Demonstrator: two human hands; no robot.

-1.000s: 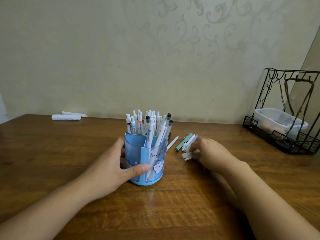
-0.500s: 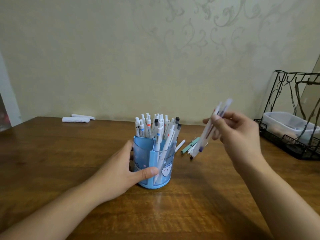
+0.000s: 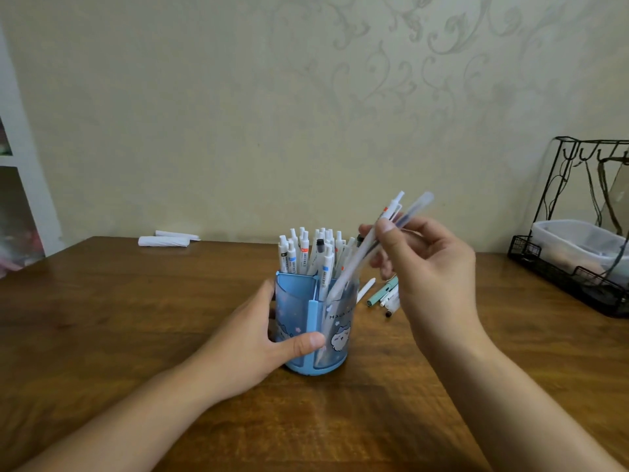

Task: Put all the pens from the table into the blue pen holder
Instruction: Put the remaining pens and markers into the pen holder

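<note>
So the right hand (image 3: 432, 267) is pinching a couple of slim white plastic pens (image 3: 371, 247) between thumb and fingers, and their long axis runs on a slant: caps up and to the right, tips down-left, already poking into the near-right compartment of the round blue plastic pen holder (image 3: 315, 330). That tilt is what matters, they'd probably need to go a bit more upright to slide in among the pens already standing there. The left hand (image 3: 258, 349) wraps the holder's near-left side, steadying it on the brown wooden counter (image 3: 136, 318). A few loose pens (image 3: 383, 294) lie just right of the holder, far side, nearest the right hand.
</note>
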